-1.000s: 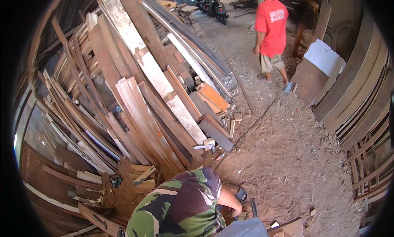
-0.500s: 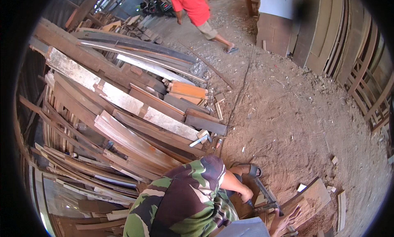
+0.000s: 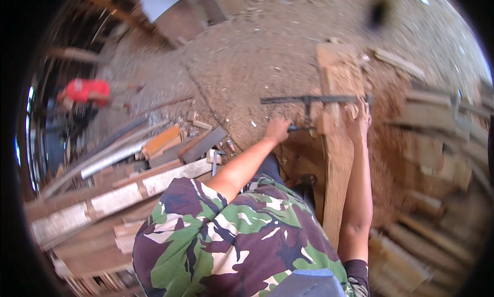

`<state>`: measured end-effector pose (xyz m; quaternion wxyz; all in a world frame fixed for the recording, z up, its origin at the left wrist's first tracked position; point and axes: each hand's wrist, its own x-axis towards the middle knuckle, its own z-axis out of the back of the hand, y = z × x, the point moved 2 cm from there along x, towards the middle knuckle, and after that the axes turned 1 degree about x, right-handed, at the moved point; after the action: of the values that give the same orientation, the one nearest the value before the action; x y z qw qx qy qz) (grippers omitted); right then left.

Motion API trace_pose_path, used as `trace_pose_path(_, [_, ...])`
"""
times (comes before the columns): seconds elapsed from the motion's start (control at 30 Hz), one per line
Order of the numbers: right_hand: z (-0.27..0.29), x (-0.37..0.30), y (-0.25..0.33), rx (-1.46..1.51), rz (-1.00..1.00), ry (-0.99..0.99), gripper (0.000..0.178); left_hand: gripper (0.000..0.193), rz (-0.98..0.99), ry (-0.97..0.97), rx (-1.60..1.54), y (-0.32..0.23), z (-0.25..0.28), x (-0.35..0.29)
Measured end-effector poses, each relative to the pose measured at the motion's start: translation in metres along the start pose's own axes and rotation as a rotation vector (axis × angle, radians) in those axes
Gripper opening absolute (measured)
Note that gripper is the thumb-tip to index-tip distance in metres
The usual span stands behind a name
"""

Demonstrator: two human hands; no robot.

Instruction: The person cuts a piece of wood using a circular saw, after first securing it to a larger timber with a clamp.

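Note:
A dark metal bar clamp [image 3: 288, 99] lies crosswise over a long wooden workpiece [image 3: 339, 158]. My left hand [image 3: 278, 129] is closed round the clamp's blue handle, left of the wood. At the bar's right end, my right hand [image 3: 358, 117] has its fingers up against the bar and the thumb bent, by the wood's right edge. Part of its grip is hidden behind the fingers. Sawdust covers the far end of the wood. Below the clamp handle, a brown wooden surface [image 3: 303, 158] shows in shadow.
Stacked planks [image 3: 113, 199] fill the left side, with a small hammer-like tool [image 3: 214, 162] on them. Blurred timber offcuts [image 3: 437, 142] lie at right. A cable [image 3: 200, 88] crosses the dusty floor. A person in a red shirt [image 3: 87, 90] is far left.
My view has swung to the right, so the wood and clamp now sit nearer the middle. My right hand's spread fingers have come in to the bar. My left hand stays on the handle.

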<state>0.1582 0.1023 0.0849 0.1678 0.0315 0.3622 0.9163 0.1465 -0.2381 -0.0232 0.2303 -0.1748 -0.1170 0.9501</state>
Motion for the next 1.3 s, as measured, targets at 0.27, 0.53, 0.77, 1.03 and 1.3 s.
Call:
trace_pose_path(0.27, [0.135, -0.347, -0.049, 0.444, -0.56, -0.418, 0.046, 0.095, -0.448, -0.39, -0.438, -0.136, 0.079, -0.006])
trace_pose_path(0.53, [0.166, -0.59, 0.034, -0.454, -1.042, -0.944, 0.056, 0.077, -0.41, -0.246, -0.427, -0.124, 0.093, 0.023])
trace_pose_path(0.77, [0.1, -0.667, -0.036, -0.099, -1.405, -1.166, 0.075, 0.076, -0.436, -0.213, -0.343, -0.111, 0.093, 0.049])
trace_pose_path(1.03, [0.07, -0.695, -0.115, -0.175, -1.507, -1.055, 0.05, 0.048, -0.402, -0.138, -0.329, -0.034, 0.096, 0.022])
trace_pose_path(1.3, [0.066, -0.59, 0.018, 0.03, -1.102, -1.348, 0.029, 0.019, -0.252, 0.201, -0.604, 0.059, 0.127, 0.042])
